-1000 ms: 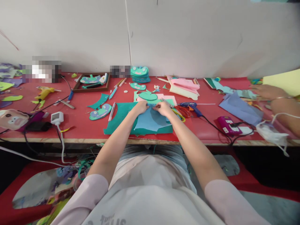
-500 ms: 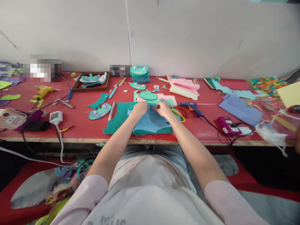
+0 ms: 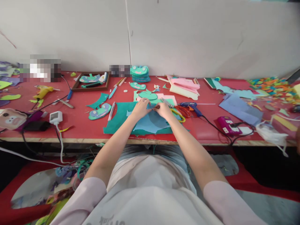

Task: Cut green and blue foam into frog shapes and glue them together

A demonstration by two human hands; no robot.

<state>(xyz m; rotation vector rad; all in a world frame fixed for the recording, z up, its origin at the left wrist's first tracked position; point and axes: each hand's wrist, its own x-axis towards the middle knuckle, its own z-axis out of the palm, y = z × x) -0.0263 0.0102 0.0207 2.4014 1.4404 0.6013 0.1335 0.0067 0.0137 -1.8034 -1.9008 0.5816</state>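
Note:
Over the blue felt sheet [image 3: 152, 122] my left hand [image 3: 141, 108] and my right hand [image 3: 163, 110] are close together. A small bit of blue felt [image 3: 151, 106] shows between their fingertips, and both hands seem closed on it; the exact grip is partly hidden. Whether this bit belongs to the sheet below, I cannot tell. Under the blue sheet lies a larger teal felt sheet [image 3: 119, 117]. Just beyond my hands are green felt shapes [image 3: 148, 96]. Scissors with yellow and red handles [image 3: 180, 115] lie beside my right hand.
A blue glue gun [image 3: 191, 107] and a purple power strip [image 3: 227, 125] with cables are on the right. To the left lie a white pen [image 3: 112, 111], a frog-like felt face [image 3: 100, 112] and a yellow glue gun [image 3: 43, 92]. Stacked felt faces [image 3: 140, 74] stand at the wall.
My left hand's fingers have lifted and spread a little, showing more of the blue felt bit. My right hand has barely moved.

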